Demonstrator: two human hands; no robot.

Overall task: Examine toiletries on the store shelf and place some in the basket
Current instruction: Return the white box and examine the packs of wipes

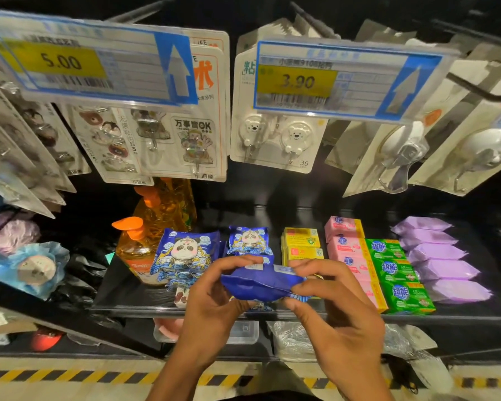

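A shop: barcoded price label 5.00 [70, 62] at eleven o'clock, price label 3.90 [298, 82] at one o'clock, carded hooks [275, 137] beneath, soap packs [399, 273] ranked on the shelf [128, 296] at four o'clock.

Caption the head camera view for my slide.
The left hand and right hand grip a blue packet before a shelf of soap bars.

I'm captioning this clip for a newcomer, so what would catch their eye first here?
The left hand and right hand at centre bottom, gripping a blue packet between them before the shelf. Overhead, two yellow price tags stand out: the 5.00 tag upper left, the 3.90 tag upper right. On the shelf's right side, green soap boxes add bright colour.
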